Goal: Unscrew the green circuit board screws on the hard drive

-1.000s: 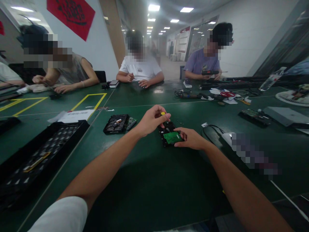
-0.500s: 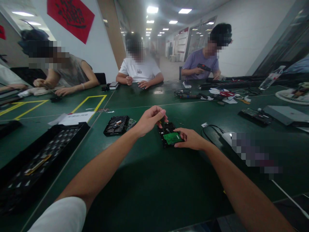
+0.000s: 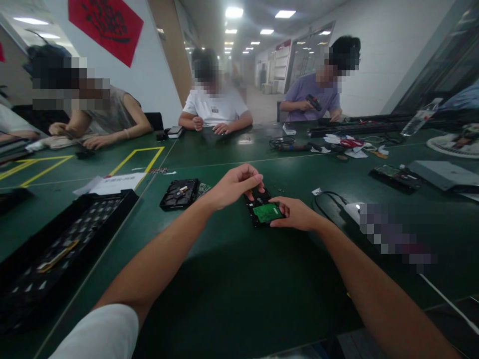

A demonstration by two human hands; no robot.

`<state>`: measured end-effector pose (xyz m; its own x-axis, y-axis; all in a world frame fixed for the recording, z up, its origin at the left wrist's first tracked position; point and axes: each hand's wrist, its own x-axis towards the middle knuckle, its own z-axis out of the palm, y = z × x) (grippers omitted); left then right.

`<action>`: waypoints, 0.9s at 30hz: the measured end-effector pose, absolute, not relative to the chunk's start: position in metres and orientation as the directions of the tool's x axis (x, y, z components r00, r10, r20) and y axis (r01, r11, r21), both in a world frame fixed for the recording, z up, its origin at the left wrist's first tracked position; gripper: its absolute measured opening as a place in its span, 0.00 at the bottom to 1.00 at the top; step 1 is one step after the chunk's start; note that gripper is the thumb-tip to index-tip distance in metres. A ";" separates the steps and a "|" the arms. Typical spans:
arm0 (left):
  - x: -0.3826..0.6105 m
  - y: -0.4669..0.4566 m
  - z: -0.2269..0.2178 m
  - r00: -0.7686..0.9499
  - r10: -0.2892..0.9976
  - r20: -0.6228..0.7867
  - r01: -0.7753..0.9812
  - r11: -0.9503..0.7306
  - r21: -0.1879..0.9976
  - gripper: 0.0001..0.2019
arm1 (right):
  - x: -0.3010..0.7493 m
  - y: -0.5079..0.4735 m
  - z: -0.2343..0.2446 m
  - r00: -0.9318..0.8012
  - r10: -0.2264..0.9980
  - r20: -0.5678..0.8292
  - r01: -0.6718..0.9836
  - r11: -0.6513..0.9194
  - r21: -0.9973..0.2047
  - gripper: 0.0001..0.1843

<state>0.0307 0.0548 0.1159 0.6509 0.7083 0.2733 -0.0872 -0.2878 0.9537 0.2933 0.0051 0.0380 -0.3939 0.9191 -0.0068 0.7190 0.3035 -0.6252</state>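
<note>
A black hard drive [image 3: 258, 218] with a green circuit board [image 3: 267, 212] on its upper face lies on the table in front of me. My right hand [image 3: 294, 214] grips its right side, thumb at the near edge and fingers over the board's far corner. Above the drive's far left part, my left hand [image 3: 241, 185] is closed in a pinch with the fingertips pointing down. Whatever is between those fingertips is hidden. Several tiny pieces, perhaps screws [image 3: 280, 190], lie just beyond the drive.
To the left sit another hard drive [image 3: 180, 194], a loose circuit board [image 3: 202, 190] and a long black tray [image 3: 71, 244]. A cable [image 3: 329, 194], a grey box [image 3: 445, 175] and a bottle [image 3: 421, 118] are on the right. Three people work across the green table [image 3: 232, 279].
My left fingertips have shifted slightly right and curled; a dark, slim piece seen beneath them earlier is now hidden. My right hand stays on the hard drive. The view has tilted slightly.
</note>
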 end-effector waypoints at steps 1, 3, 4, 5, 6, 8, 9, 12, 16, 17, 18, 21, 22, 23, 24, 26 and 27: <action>0.032 0.054 0.117 0.657 0.704 0.270 -0.083 -0.289 0.954 0.16 | 0.293 0.005 0.038 -0.392 0.920 -0.006 0.720 0.303 -0.624 0.43; 0.035 0.053 0.117 0.664 0.699 0.267 -0.077 -0.291 0.954 0.16 | 0.293 0.005 0.039 -0.392 0.920 -0.012 0.722 0.300 -0.624 0.44; 0.036 0.053 0.117 0.664 0.698 0.267 -0.075 -0.293 0.953 0.16 | 0.293 0.004 0.040 -0.392 0.920 -0.015 0.722 0.298 -0.625 0.44; 0.037 0.052 0.117 0.663 0.699 0.267 -0.073 -0.295 0.953 0.16 | 0.293 0.004 0.041 -0.393 0.920 -0.018 0.722 0.296 -0.626 0.44; 0.038 0.052 0.117 0.662 0.700 0.268 -0.072 -0.297 0.952 0.15 | 0.292 0.004 0.041 -0.392 0.920 -0.020 0.722 0.294 -0.626 0.44; 0.039 0.051 0.116 0.652 0.707 0.274 -0.074 -0.300 0.951 0.16 | 0.292 0.003 0.042 -0.389 0.921 -0.019 0.723 0.292 -0.626 0.43; 0.039 0.051 0.116 0.644 0.712 0.278 -0.078 -0.301 0.951 0.16 | 0.292 0.003 0.042 -0.389 0.921 -0.019 0.723 0.292 -0.625 0.43; 0.038 0.051 0.116 0.623 0.728 0.286 -0.085 -0.300 0.950 0.16 | 0.293 0.004 0.041 -0.392 0.920 -0.019 0.724 0.296 -0.622 0.43; 0.037 0.053 0.115 0.605 0.742 0.290 -0.094 -0.296 0.951 0.16 | 0.293 0.005 0.041 -0.395 0.918 -0.015 0.721 0.300 -0.625 0.43; 0.036 0.053 0.115 0.605 0.741 0.291 -0.097 -0.295 0.951 0.16 | 0.293 0.005 0.041 -0.396 0.918 -0.017 0.721 0.300 -0.625 0.43; 0.036 0.053 0.114 0.607 0.739 0.292 -0.099 -0.295 0.950 0.15 | 0.293 0.004 0.041 -0.398 0.917 -0.019 0.721 0.299 -0.625 0.43; 0.033 0.055 0.113 0.607 0.737 0.298 -0.093 -0.306 0.947 0.16 | 0.293 0.004 0.040 -0.397 0.918 -0.024 0.721 0.295 -0.627 0.43; 0.032 0.055 0.112 0.600 0.741 0.302 -0.085 -0.316 0.945 0.16 | 0.293 0.004 0.040 -0.398 0.917 -0.024 0.719 0.295 -0.630 0.43; 0.032 0.055 0.112 0.589 0.747 0.308 -0.074 -0.330 0.941 0.17 | 0.293 0.004 0.040 -0.400 0.916 -0.022 0.716 0.297 -0.632 0.43; 0.031 0.055 0.113 0.574 0.756 0.314 -0.060 -0.344 0.937 0.17 | 0.293 0.005 0.040 -0.403 0.915 -0.021 0.714 0.300 -0.633 0.43; 0.032 0.055 0.116 0.543 0.777 0.319 -0.024 -0.366 0.930 0.17 | 0.294 0.005 0.039 -0.411 0.912 -0.020 0.712 0.307 -0.632 0.43; 0.033 0.054 0.119 0.536 0.784 0.314 -0.003 -0.370 0.929 0.17 | 0.294 0.006 0.038 -0.412 0.911 -0.017 0.711 0.310 -0.631 0.43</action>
